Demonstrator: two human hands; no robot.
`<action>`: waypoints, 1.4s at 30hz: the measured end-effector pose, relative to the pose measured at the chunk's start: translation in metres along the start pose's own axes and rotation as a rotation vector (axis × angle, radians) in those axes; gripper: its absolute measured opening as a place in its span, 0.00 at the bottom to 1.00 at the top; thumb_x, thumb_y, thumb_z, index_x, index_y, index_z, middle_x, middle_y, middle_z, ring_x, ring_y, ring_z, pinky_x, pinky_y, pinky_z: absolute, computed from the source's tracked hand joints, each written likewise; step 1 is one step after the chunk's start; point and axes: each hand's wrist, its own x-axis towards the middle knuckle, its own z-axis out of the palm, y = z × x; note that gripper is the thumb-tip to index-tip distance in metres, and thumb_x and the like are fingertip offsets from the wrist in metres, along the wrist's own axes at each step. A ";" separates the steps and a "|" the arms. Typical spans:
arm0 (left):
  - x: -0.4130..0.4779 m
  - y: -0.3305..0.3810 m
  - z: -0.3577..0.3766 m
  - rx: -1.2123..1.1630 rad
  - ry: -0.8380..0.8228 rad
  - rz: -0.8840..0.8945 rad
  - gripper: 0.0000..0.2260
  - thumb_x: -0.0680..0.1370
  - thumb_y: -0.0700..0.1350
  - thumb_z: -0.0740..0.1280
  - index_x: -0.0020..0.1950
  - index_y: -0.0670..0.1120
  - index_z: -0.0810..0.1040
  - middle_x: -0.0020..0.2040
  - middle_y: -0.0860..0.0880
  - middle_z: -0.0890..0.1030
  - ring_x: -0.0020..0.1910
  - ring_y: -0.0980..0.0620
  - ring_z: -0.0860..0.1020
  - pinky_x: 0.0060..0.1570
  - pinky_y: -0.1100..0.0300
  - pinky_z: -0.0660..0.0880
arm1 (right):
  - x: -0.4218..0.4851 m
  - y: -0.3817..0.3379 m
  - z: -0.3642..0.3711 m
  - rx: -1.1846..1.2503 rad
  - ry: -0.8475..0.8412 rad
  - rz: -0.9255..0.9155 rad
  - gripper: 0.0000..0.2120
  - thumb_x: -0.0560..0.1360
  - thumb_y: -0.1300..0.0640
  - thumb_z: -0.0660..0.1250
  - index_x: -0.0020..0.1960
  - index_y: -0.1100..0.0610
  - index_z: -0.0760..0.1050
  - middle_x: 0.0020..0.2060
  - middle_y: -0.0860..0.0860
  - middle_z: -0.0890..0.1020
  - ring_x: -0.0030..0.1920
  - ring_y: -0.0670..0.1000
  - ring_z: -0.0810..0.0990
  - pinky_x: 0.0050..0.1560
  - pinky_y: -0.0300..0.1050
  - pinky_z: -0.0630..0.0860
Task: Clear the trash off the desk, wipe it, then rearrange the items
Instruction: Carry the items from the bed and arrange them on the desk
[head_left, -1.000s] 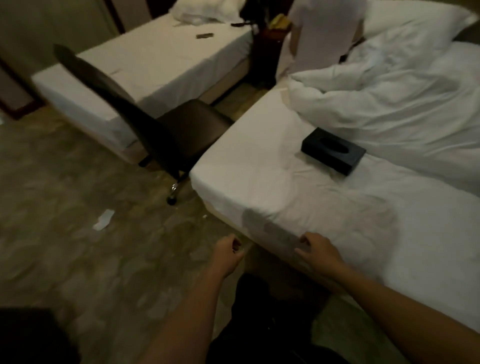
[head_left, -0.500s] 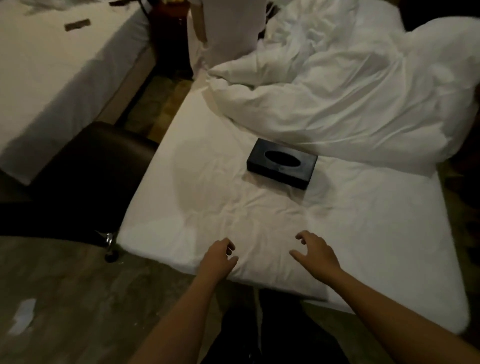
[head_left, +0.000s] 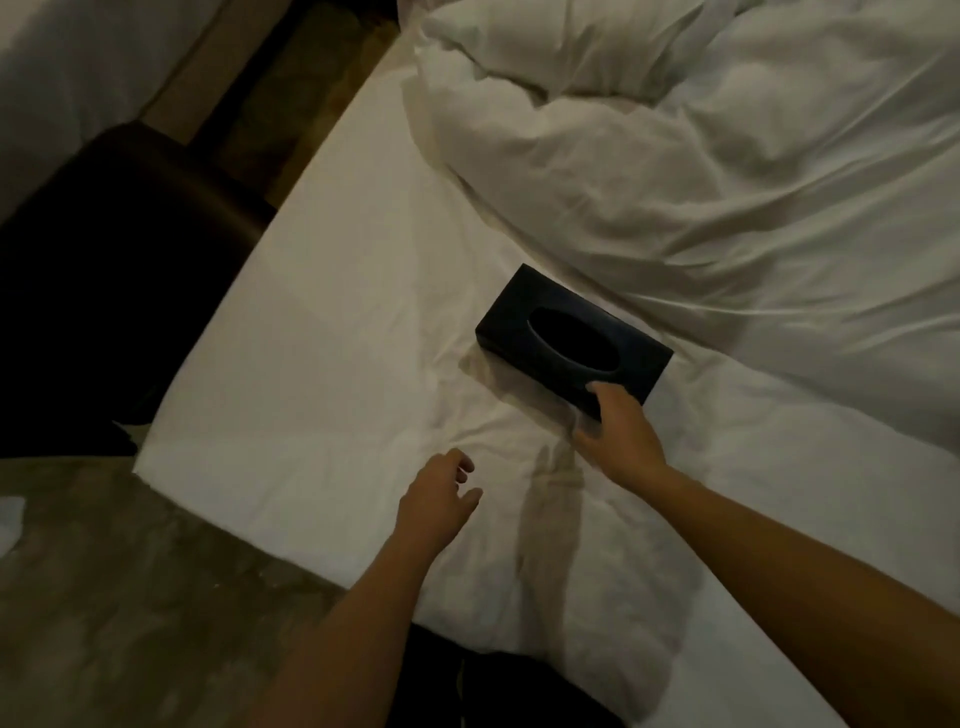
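Gripping the near end of the tissue box (head_left: 561, 332), the right hand (head_left: 618, 436) has its thumb laid on the top edge and its fingers tucked down against the near face. That's a pinch on one corner, though the fingertips themselves are hidden behind the palm. The left hand (head_left: 436, 506) hovers over the sheet just short of the box, fingers loosely curled, holding nothing.

And where's the box? Lying flat on the bed (head_left: 311, 364), set at an angle, its far long side just beside the rumpled duvet (head_left: 727, 182). The oval opening faces up and dark, with no tissue showing from here.

How will it handle? My read: a rigid dark case, light for its bulk, so one hand should lift it. The finish looks smooth, maybe a touch slick, and a corner pinch would let the far end sag and swing. Better, I'd say, to span the short width near the middle, thumb on one long side and fingers on the other, or bring the left hand in under the far end. Stay off the oval opening; a thumb finds no purchase there. The mattress is soft, so lift, don't slide. If it's a cover over a loose pack, the pack could drop out, so keep it level.

Off to the left, a dark chair (head_left: 119, 249) stands against the bed, and a pale scrap (head_left: 10, 519) lies on the floor (head_left: 130, 597).
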 end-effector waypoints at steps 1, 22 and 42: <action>0.005 0.002 0.002 -0.002 -0.006 -0.012 0.12 0.75 0.48 0.70 0.57 0.48 0.73 0.49 0.53 0.73 0.46 0.55 0.73 0.48 0.58 0.73 | 0.012 0.002 0.000 -0.009 -0.007 -0.016 0.29 0.75 0.56 0.69 0.72 0.58 0.62 0.69 0.56 0.67 0.68 0.57 0.67 0.65 0.52 0.69; -0.003 0.012 -0.023 0.045 0.052 -0.052 0.12 0.76 0.48 0.69 0.57 0.49 0.73 0.51 0.53 0.73 0.47 0.55 0.74 0.48 0.58 0.72 | -0.004 0.006 0.017 -0.446 -0.066 -0.010 0.16 0.73 0.55 0.68 0.59 0.53 0.69 0.54 0.51 0.78 0.56 0.53 0.75 0.65 0.50 0.58; -0.141 -0.042 -0.017 0.070 0.163 -0.078 0.14 0.76 0.48 0.68 0.60 0.48 0.72 0.55 0.50 0.73 0.53 0.51 0.75 0.50 0.56 0.74 | -0.128 0.005 0.055 -0.543 -0.226 -0.326 0.16 0.74 0.54 0.65 0.60 0.52 0.68 0.55 0.51 0.77 0.57 0.53 0.75 0.66 0.49 0.55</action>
